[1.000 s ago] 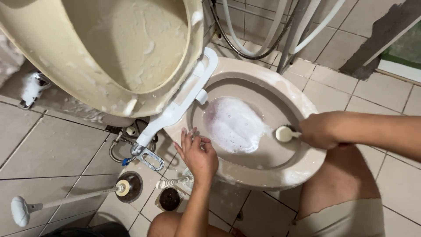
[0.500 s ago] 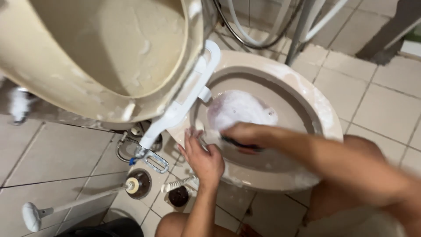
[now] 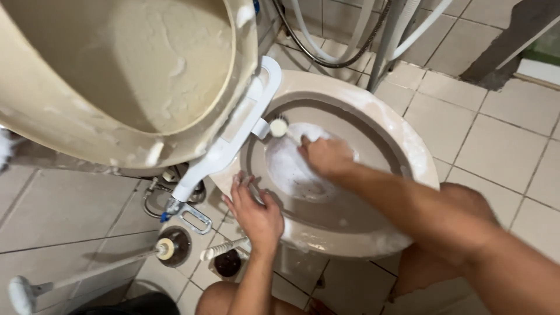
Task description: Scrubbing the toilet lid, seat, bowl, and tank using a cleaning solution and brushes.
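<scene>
My right hand [image 3: 325, 156] is inside the toilet bowl [image 3: 408, 146], fingers closed round a small brush [image 3: 279, 128] whose head points toward ten o'clock, just beside the white bidet arm [image 3: 224, 146]. My left hand [image 3: 255, 211] rests splayed on the near rim, holding nothing. Foam [image 3: 286, 166] fills the basin; open room lies toward three o'clock.

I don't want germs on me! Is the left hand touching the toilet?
Touching. In the head view, the left hand lies flat on the near rim of the toilet bowl, fingers spread over its edge, with no gap showing between them.
</scene>
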